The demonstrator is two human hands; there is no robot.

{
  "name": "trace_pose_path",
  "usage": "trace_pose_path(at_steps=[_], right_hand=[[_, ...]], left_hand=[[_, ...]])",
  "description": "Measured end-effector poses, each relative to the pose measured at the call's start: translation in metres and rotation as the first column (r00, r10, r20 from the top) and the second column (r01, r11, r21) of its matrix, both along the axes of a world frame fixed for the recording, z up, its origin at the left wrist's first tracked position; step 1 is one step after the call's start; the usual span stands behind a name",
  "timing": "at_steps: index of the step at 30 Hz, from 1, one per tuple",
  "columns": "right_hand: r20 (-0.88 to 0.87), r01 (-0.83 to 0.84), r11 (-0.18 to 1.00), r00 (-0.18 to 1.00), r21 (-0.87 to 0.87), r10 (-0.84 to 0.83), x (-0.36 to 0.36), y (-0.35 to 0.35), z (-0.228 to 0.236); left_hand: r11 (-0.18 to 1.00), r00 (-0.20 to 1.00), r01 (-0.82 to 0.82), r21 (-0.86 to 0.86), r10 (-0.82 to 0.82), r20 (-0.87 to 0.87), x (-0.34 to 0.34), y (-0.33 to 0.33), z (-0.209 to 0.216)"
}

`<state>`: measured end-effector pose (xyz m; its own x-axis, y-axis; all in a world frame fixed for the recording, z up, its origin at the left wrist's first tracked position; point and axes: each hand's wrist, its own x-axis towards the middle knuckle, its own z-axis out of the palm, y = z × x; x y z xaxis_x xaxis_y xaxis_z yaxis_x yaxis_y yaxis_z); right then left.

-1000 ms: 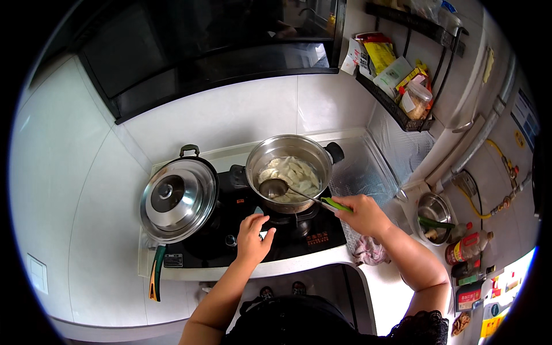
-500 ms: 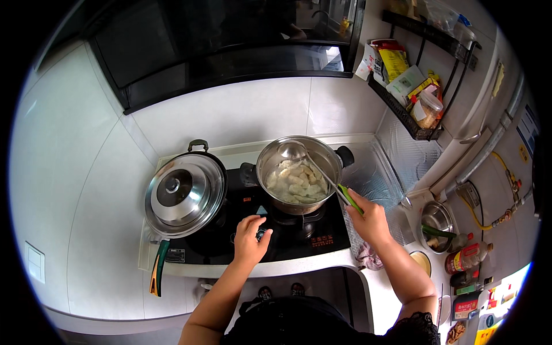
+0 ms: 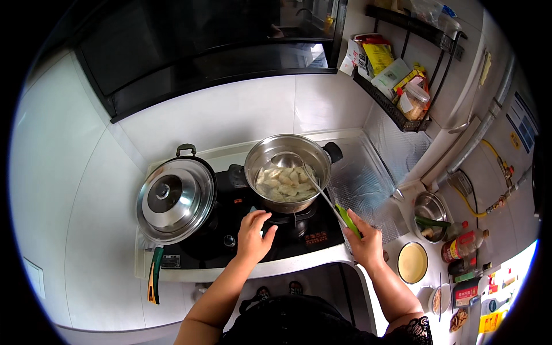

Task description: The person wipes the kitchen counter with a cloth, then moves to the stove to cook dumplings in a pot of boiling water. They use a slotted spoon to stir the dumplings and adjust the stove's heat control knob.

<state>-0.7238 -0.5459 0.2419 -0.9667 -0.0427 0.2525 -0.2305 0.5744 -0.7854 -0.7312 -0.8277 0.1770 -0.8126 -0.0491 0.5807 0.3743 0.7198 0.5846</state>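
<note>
My right hand point(image 3: 366, 240) grips the green handle of a metal ladle point(image 3: 323, 194), whose round bowl rests inside a steel pot at the far side. In the pot point(image 3: 253, 155), pale dumplings point(image 3: 287, 185) sit in cloudy water. The pot stands on the right burner of a black cooktop point(image 3: 253, 253). My left hand point(image 3: 255, 237) hovers over the cooktop's front part, fingers apart and holding nothing. To its left is a wok point(image 3: 214, 198) covered by a domed steel lid point(image 3: 192, 192), its dark green handle pointing toward me.
Right of the cooktop lie a cream-coloured bowl point(image 3: 413, 263), a steel basin point(image 3: 422, 202) with a green vegetable, and several sauce bottles point(image 3: 460, 247). A black wall rack point(image 3: 391, 109) holds packets and a jar. The dark range hood point(image 3: 213, 63) hangs above the back wall.
The ladle's bowl has shifted down and nearer the dumplings, and my right hand has come lower and closer to me. The view has turned slightly, showing more of the right counter.
</note>
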Motion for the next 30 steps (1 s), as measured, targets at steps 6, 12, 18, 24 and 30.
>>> trace_pose_path(at_steps=[6, 12, 18, 24, 30], right_hand=[[0.084, 0.048, 0.992, 0.996, -0.120, -0.038, 0.018, -0.004, -0.010], [0.067, 0.117, 0.982, 0.992, -0.146, -0.108, 0.028, -0.008, -0.018], [0.092, 0.123, 0.953, 0.991, -0.277, -0.101, 0.032, -0.007, -0.046], [0.143, 0.142, 0.930, 0.985, -0.340, -0.098, 0.036, -0.008, -0.051], [0.129, 0.140, 0.925, 0.987, -0.353, -0.100, 0.037, -0.011, -0.054]], left_hand=[[0.999, 0.999, 0.052, 0.016, -0.052, 0.011, -0.004, 0.008, 0.004], [0.996, 0.996, 0.084, -0.006, -0.084, 0.000, -0.005, 0.009, 0.002], [0.996, 0.996, 0.085, 0.000, -0.085, 0.010, -0.004, 0.010, 0.001], [0.997, 0.997, 0.083, -0.008, -0.083, 0.008, -0.004, 0.007, -0.004], [0.996, 0.996, 0.087, -0.001, -0.087, 0.011, -0.001, 0.007, -0.011]])
